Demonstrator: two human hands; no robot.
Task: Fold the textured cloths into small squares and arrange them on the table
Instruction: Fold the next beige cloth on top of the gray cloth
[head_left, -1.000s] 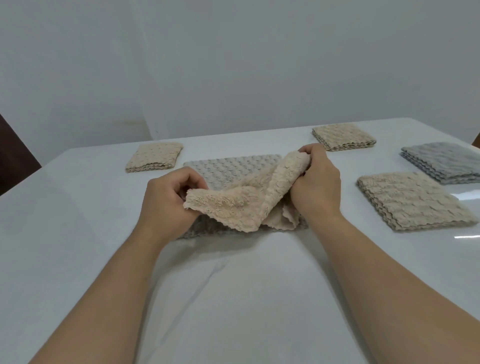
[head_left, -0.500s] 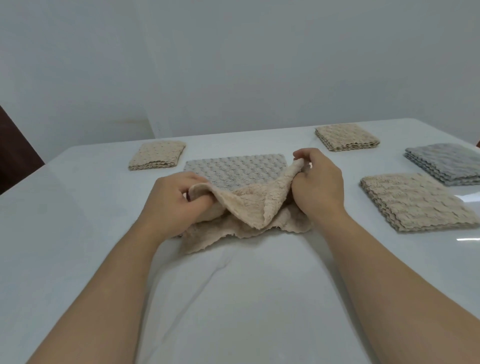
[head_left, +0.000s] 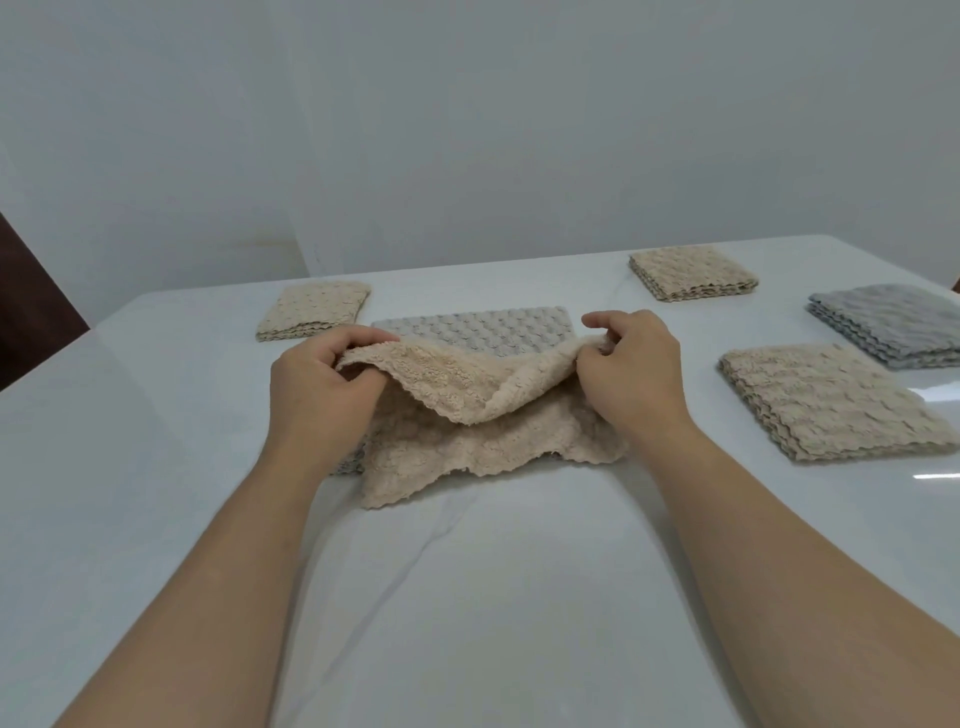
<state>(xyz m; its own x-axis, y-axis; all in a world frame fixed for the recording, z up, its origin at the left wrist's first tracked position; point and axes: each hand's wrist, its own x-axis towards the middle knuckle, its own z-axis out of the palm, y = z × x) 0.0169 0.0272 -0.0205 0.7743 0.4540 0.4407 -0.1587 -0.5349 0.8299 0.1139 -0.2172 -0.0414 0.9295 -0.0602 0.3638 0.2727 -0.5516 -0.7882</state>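
A beige fluffy cloth lies half folded in the middle of the white table. My left hand pinches its upper left corner and my right hand pinches its upper right corner, both holding the top layer lifted over the lower layer. Under it lies a grey bubble-textured cloth, flat, its far half showing. Folded squares rest around: a beige one at the far left, a beige one at the far right, a grey one at the right edge, a larger beige one near right.
A white wall stands behind the table's far edge. A dark brown piece of furniture shows at the left edge. The near part of the table in front of the cloth is bare white surface with faint marbling.
The cloth's lower layer has dropped onto the table and spread toward me. Both hands have moved apart, drawing the top layer wider above it.
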